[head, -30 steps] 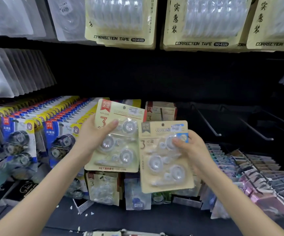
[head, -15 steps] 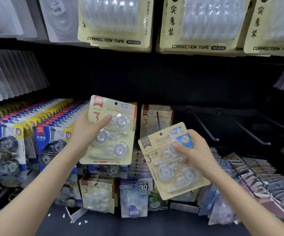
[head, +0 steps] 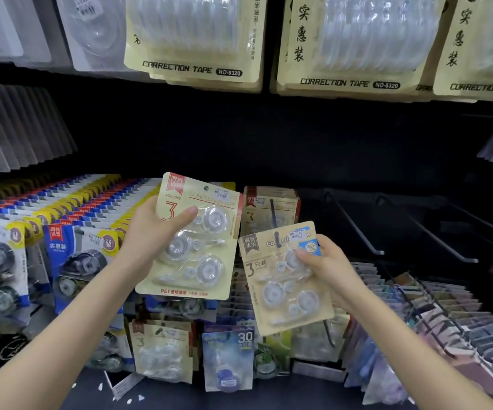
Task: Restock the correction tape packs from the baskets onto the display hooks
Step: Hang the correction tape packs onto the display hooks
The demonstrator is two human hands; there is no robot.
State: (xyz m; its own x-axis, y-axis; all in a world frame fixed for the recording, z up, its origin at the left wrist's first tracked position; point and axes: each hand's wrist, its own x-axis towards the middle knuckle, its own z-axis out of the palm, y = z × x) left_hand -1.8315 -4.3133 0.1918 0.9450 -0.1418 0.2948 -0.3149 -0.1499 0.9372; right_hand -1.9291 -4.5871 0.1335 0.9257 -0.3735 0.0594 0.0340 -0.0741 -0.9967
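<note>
Past the blue packs (head: 73, 261) crowding the rows at far left, our left hand (head: 147, 236) grasps the left pack (head: 206, 261), thumb laid across the front of the card and fingers hidden behind it, holding it upright in front of the display. We judge it light and fairly stiff: thin card with a clear moulded blister that is slick and would dent under a hard squeeze, so the flat card edge is the better place to pinch. Just to its right a hook (head: 272, 208) carries a few matching packs, and its dark tip shows against the top of the right pack (head: 271, 303), at or through the hang hole; we cannot tell which. Our right hand (head: 331, 270) pinches that pack at its upper right, thumb on the blister and fingers behind. Holding near the top corner should keep the hole steady for threading, though the card may swing. Further right, bare hooks (head: 354, 223) stand well apart.
</note>
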